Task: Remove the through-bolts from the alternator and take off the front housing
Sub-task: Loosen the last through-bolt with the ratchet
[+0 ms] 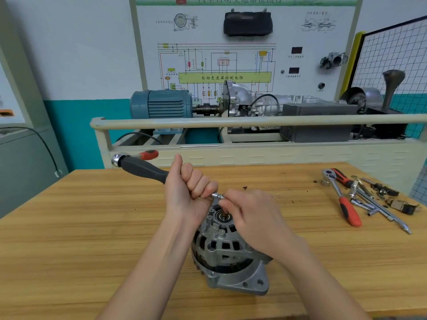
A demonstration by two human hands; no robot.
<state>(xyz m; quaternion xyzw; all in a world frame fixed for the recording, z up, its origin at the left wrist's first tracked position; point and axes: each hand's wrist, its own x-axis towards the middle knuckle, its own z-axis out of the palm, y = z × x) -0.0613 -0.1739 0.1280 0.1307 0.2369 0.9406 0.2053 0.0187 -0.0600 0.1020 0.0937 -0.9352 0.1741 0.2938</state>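
The alternator (227, 252) sits near the front middle of the wooden bench (69, 227), shaft end up. Above it the left hand (191, 192) is fisted around a black-handled driver (141, 167), thumb up, handle slanting up to the left. The right hand (251, 215), fingers curled, pinches the driver's metal shank just over the shaft. Loose ratchets (342, 195) lie well apart at right.
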